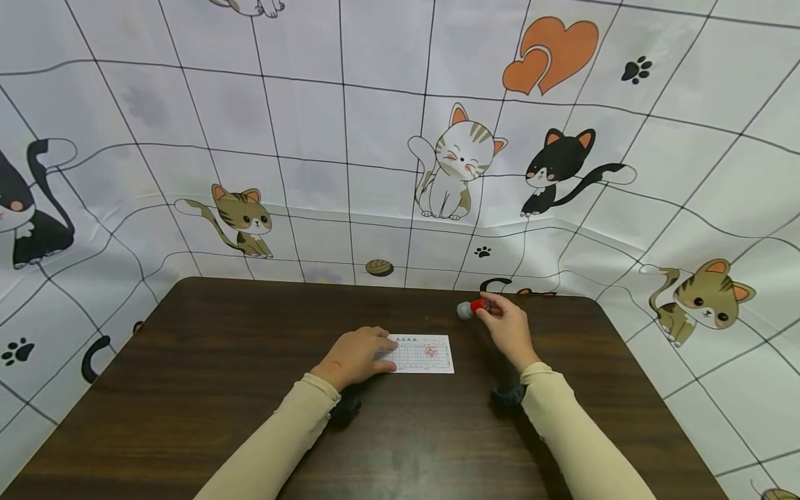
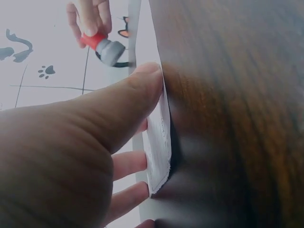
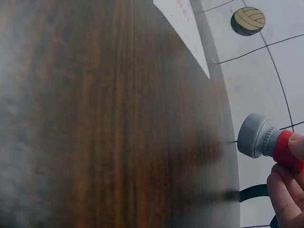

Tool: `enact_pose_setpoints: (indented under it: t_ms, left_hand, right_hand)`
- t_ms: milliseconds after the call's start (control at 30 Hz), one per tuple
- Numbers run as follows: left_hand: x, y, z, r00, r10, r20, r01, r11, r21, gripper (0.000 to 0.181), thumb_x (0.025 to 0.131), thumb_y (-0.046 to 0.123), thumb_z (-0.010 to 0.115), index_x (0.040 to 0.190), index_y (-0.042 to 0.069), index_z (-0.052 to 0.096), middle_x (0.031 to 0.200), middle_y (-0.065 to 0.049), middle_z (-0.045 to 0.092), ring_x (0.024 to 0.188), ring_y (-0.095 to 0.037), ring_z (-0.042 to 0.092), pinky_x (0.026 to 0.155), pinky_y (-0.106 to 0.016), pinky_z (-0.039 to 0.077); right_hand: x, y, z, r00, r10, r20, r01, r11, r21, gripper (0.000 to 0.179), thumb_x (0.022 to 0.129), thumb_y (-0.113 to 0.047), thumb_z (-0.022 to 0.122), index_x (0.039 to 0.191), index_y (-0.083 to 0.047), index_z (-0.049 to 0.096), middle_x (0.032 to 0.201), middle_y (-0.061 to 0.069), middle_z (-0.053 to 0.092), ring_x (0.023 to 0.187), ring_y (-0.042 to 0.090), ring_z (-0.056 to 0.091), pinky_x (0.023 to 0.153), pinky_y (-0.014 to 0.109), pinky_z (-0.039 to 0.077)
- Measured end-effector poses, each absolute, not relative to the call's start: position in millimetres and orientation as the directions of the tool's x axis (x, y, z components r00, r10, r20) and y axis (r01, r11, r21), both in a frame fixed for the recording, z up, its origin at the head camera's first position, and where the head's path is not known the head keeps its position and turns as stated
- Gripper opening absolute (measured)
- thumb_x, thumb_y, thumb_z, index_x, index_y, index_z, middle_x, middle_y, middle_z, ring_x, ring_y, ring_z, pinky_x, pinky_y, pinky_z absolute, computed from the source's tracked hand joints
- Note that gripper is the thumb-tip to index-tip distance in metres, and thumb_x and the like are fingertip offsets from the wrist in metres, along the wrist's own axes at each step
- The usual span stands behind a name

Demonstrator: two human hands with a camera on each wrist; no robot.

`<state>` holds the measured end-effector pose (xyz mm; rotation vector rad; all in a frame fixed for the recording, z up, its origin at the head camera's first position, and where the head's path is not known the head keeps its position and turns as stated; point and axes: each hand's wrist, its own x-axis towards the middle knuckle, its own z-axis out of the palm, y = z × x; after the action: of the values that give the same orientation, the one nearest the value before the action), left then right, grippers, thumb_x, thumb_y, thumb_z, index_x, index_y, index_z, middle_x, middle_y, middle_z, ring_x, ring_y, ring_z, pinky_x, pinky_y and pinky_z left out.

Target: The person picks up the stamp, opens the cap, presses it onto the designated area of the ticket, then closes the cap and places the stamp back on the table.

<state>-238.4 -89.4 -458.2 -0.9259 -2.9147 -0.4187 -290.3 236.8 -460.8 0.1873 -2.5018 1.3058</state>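
Note:
A white printed form [image 1: 420, 351] lies on the dark wooden table [image 1: 250, 430]; it bears a grid of lines and a round red seal mark on its right part. My left hand [image 1: 359, 355] rests on the form's left end, thumb and fingers spread, as the left wrist view also shows. To the right of the form and farther back, my right hand [image 1: 509, 332] pinches a stamp [image 1: 464, 310] by its red handle. The stamp's grey round end [image 3: 252, 135] points left and is held above the table, apart from the paper.
Behind the table hangs a white sheet [image 1: 381, 187] printed with grid lines, cats and paw prints. The table's far edge [image 1: 300, 282] runs just beyond the stamp. Dark bands [image 1: 509, 396] sit at both wrists.

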Motion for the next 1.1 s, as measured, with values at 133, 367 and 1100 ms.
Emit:
enact_pose_setpoints:
  t_ms: [133,367,1100]
  left_hand:
    - [-239.4,-87.6,-456.4,-0.821,0.558,0.117,0.569,0.787,0.24,0.05,0.091,0.043,0.078,0.131,0.014,0.073,0.134,-0.009,0.067,0.124,-0.028,0.063,0.101,-0.048,0.053]
    - [-240.6,-85.7,-457.0,-0.825,0.556,0.103,0.563,0.79,0.242,0.05,0.091,0.043,0.077,0.132,0.014,0.073,0.132,-0.008,0.068,0.121,-0.028,0.064,0.099,-0.048,0.054]
    - [-241.2,-83.3,-456.1,-0.836,0.54,0.092,0.545,0.804,0.238,0.05,0.09,0.043,0.079,0.13,0.015,0.074,0.129,-0.005,0.069,0.118,-0.026,0.064,0.1,-0.046,0.054]
  right_hand:
    - [-297.4,233.4,-461.0,-0.934,0.024,0.355,-0.271,0.598,-0.754,0.038,0.094,-0.005,0.076,0.129,0.003,0.066,0.119,0.021,0.071,0.107,0.033,0.072,0.092,0.044,0.059]
    - [-303.7,230.0,-460.7,-0.936,0.027,0.352,-0.255,0.638,-0.727,0.034,0.095,-0.004,0.075,0.127,0.004,0.068,0.118,0.022,0.071,0.106,0.034,0.072,0.093,0.047,0.058]
    - [-313.0,210.2,-463.8,-0.91,-0.053,0.411,-0.316,0.729,-0.607,0.034,0.093,-0.006,0.077,0.127,-0.001,0.072,0.116,0.02,0.072,0.104,0.033,0.07,0.091,0.045,0.059]
